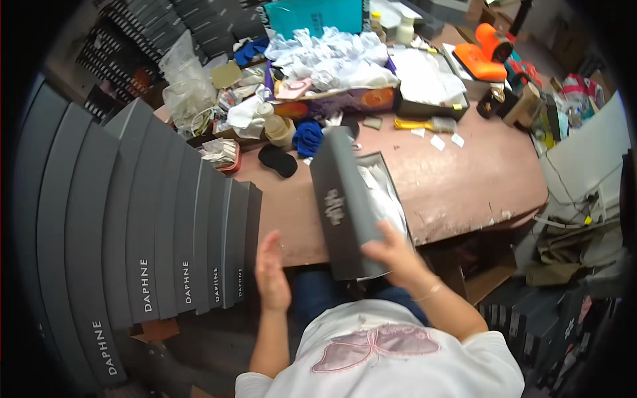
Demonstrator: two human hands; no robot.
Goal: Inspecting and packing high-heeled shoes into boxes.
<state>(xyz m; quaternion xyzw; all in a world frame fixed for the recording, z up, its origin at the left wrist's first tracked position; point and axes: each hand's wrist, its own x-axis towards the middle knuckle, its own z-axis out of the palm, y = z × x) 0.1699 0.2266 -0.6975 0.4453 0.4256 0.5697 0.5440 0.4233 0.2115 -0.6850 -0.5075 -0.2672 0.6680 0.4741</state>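
Lid point(340, 205): dark grey, long, flat-faced, with a pale mark on the face turned to your left. It stands steeply tilted along the left side of the box point(372, 160), its near end by the table's front edge; its outline is slightly smeared by motion. The box lies open on the table point(471, 186), in front of your body, the same dark grey, its long side running away from you. Inside: loose white paper point(381, 196), creased.

Your right hand point(396, 255) is at the near right edge of the lid, thumb spread; the fingers are blurred there, so you cannot tell how far they close or whether they grip it. Your left hand point(272, 275) is open, fingers extended, holding nothing, apart from the lid on its left.

Beyond the lid: a black insole point(277, 161), a blue cloth point(308, 138), and a brush point(424, 125) with yellow handle near small white cards point(438, 142). Farther back, crumpled paper point(325, 56) is heaped in a tray. To your left, dark grey boxes point(156, 219) stand in a row.
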